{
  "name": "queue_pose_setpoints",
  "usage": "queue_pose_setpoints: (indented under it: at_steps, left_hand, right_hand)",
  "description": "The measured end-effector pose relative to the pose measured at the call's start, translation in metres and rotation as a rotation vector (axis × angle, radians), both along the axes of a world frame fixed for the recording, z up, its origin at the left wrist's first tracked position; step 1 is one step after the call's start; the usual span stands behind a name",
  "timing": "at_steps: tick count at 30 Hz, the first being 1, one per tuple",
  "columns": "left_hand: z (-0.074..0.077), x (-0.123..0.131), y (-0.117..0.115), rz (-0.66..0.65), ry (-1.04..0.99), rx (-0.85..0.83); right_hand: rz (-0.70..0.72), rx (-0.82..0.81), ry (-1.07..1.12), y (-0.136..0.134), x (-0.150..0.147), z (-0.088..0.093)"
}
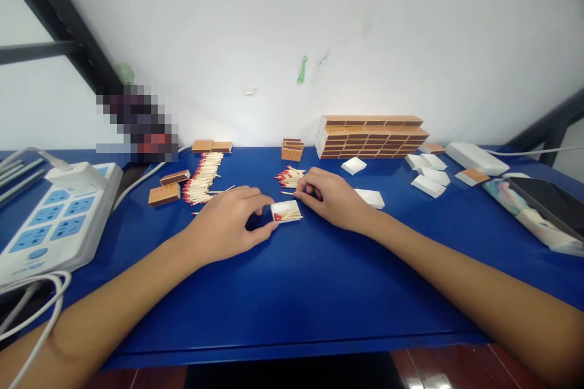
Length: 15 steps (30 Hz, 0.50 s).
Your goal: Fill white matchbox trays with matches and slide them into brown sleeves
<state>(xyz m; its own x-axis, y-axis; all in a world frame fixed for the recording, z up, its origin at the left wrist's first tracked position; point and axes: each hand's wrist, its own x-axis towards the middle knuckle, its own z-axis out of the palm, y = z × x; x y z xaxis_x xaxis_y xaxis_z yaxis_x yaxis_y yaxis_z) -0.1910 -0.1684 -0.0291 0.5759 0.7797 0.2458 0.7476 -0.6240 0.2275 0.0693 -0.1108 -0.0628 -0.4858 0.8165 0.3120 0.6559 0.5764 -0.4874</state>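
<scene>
My left hand (235,219) grips the left end of a small white matchbox tray (292,206) between thumb and fingers. Several red-tipped matches lie in the tray along its near side. Just right of the tray, my right hand (335,197) is closed in a pinch on a single match (287,192), whose red head points left. Behind that hand lies a small pile of matches (288,177), partly covered by the fingers. A longer row of matches (205,176) spreads out beyond my left hand. Another white tray (370,198) lies behind my right wrist.
A stack of matchboxes (371,137) stands against the wall. Several white trays (427,185) lie at right, near a phone (552,200) and a white adapter (477,158). Loose matchboxes (164,194) sit at left. A power strip (55,219) with cables occupies the left edge.
</scene>
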Motion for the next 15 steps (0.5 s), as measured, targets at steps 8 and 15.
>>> queue_pose_setpoints:
  at_steps: [8, 15]
  left_hand:
    - [0.0001, -0.0003, 0.0005, 0.003, 0.007, -0.008]
    - [0.0007, 0.0000, -0.0001, 0.011, 0.010, -0.021]
  right_hand:
    - [-0.023, 0.018, -0.007, 0.0012, 0.0001, 0.0008]
    - [-0.022, -0.011, -0.023, 0.0028, -0.0005, 0.0006]
